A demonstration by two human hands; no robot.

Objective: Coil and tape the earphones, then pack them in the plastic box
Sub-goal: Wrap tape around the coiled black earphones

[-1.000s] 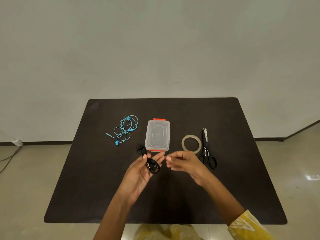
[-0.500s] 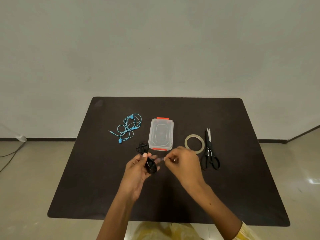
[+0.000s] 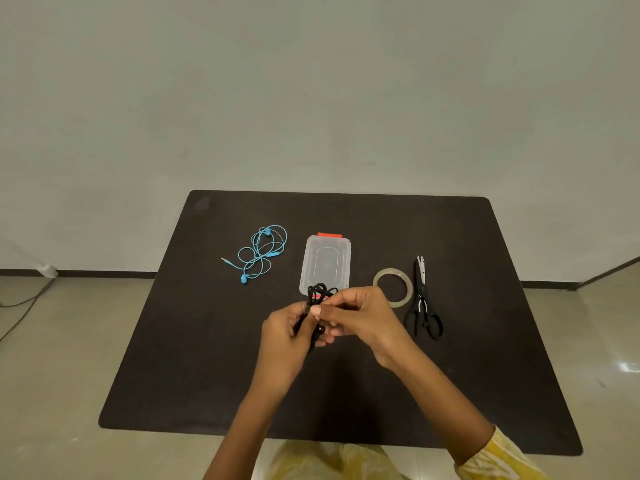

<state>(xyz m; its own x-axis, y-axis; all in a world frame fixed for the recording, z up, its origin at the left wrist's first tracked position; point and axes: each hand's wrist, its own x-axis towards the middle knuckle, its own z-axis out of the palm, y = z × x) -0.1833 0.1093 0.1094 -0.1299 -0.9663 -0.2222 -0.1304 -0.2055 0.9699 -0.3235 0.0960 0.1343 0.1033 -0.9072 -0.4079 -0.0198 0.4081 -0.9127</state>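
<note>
Holding black earphones bunched above the table, in front of the closed plastic box: left hand gripping the coil to keep loops gathered, right hand fingers pinched at its middle, likely pressing tape. Blue earphones lying loose, uncoiled.

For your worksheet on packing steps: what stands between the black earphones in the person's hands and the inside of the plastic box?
The lid. The plastic box lies shut on the table, its clear lid on, just beyond the black earphones held by the left hand and right hand. Nothing else lies between them.
</note>
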